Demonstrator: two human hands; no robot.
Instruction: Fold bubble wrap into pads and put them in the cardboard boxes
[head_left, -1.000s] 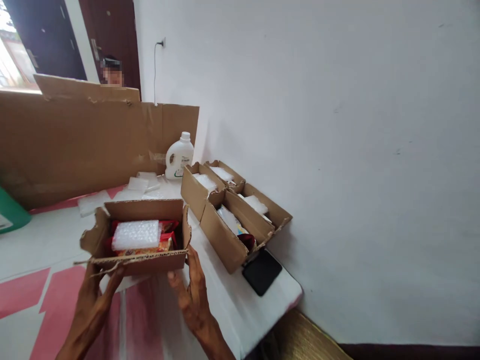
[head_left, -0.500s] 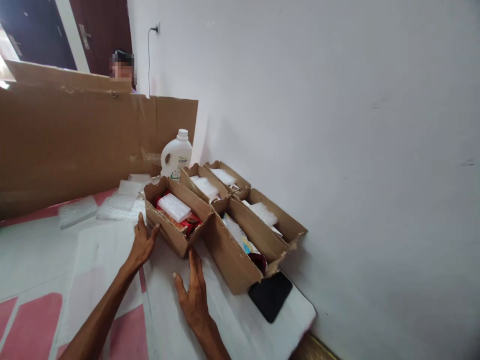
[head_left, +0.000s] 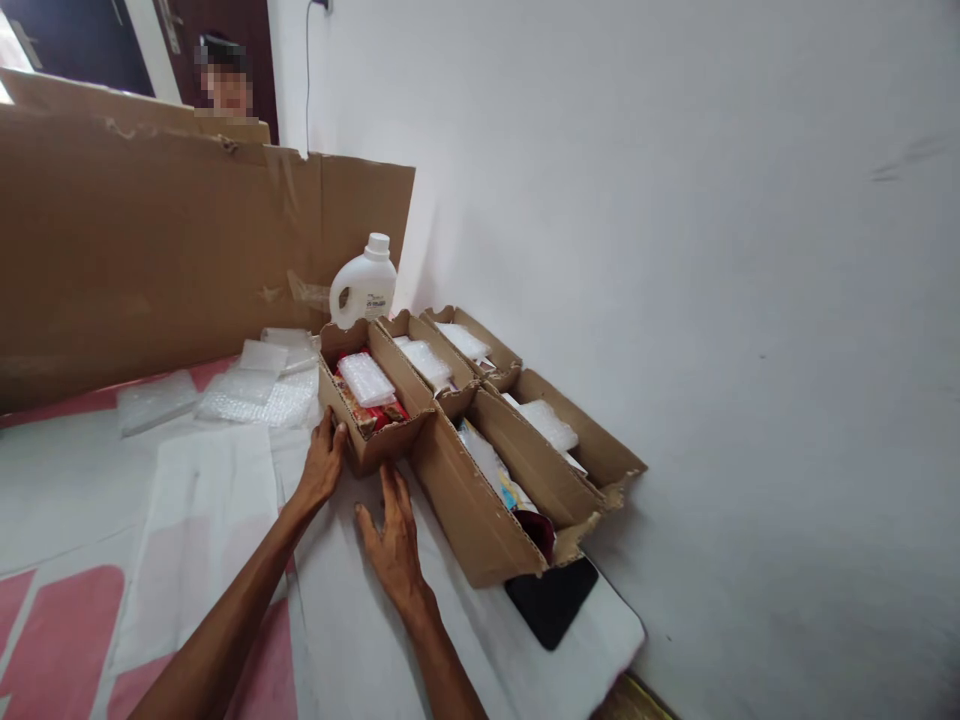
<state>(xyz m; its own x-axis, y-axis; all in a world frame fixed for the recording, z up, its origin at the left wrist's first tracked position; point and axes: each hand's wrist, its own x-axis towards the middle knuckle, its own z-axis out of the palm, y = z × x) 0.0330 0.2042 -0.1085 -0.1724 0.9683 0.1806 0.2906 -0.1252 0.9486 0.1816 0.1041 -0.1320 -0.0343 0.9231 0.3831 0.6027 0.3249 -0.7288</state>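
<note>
Head view looks down on a white desk [head_left: 90, 480] with pink patches, covered near the hands by a sheet of clear bubble wrap, set against a plain white wall [head_left: 675, 250]. A large sheet of brown corrugated cardboard [head_left: 150, 240] stands upright along the far edge, and part of another person shows above it by a dark door.

A small open brown cardboard box [head_left: 371, 420] with ragged flaps sits on the desk; inside lie red packets under a flat pad of clear bubble wrap [head_left: 366, 379]. It touches a row of similar open brown cartons [head_left: 487, 500] that run along the wall, each with a bubble-wrap pad inside. A white plastic jug [head_left: 365, 290] with a white cap stands behind them, loose pieces of bubble wrap [head_left: 255, 390] lie to the left, and a flat black rectangular device [head_left: 553, 602] lies at the desk's near corner, partly under the nearest carton.

The left hand [head_left: 321, 468] rests against the near left corner of the small box, fingers loosely curled on the cardboard, its grip not closed around anything. The right hand [head_left: 391, 535] lies flat and spread on the desk just before the box, its fingertips close to the front wall, holding nothing.
</note>
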